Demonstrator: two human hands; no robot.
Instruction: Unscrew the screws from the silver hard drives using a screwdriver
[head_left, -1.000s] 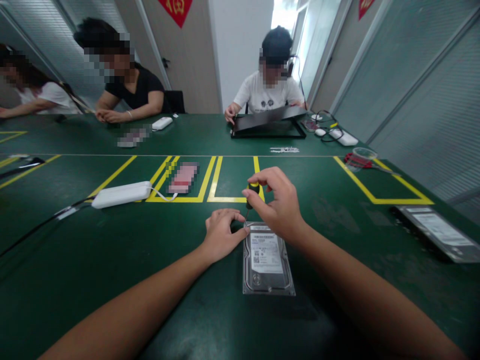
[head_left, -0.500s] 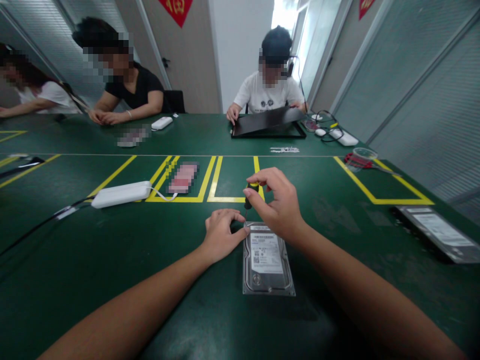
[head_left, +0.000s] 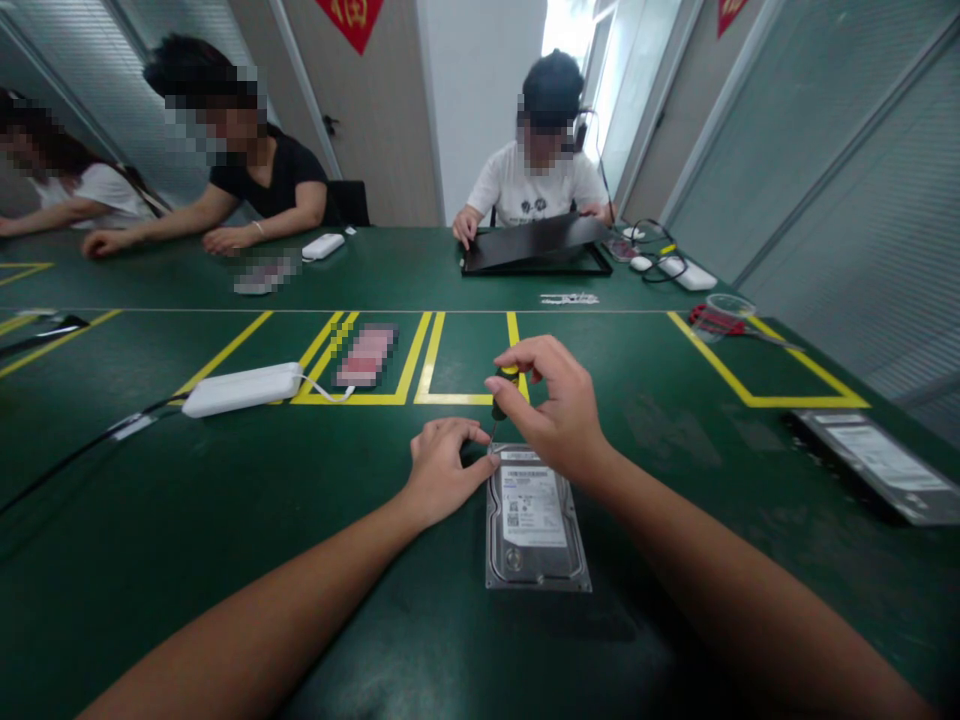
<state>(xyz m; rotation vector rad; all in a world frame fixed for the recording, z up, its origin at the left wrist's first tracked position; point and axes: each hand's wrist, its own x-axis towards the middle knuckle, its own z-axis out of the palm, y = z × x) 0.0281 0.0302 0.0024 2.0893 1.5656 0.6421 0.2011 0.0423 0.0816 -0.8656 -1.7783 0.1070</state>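
A silver hard drive [head_left: 534, 510] with a white label lies flat on the green table [head_left: 337, 620] in front of me. My left hand [head_left: 448, 467] grips its far left corner, thumb on the drive and index finger curved beside the screwdriver's shaft. Between the thumb and fingers of my right hand [head_left: 551, 400] is a small black and yellow screwdriver [head_left: 499, 405]. It stands nearly upright, leaning slightly, with its tip down at that corner. The tip's exact contact is too small to make out.
Another hard drive [head_left: 885, 465] lies at the right. A white power bank [head_left: 244, 389] with cables and a blurred phone [head_left: 367, 356] are at the left. A clear cup [head_left: 729, 310] stands far right. Across the table, a person [head_left: 536, 180] handles a black panel [head_left: 540, 240].
The screwdriver's handle has tilted slightly to the right in my right hand. My left hand and the drive stay put. Across the table, a person's arm has reached out to the left.
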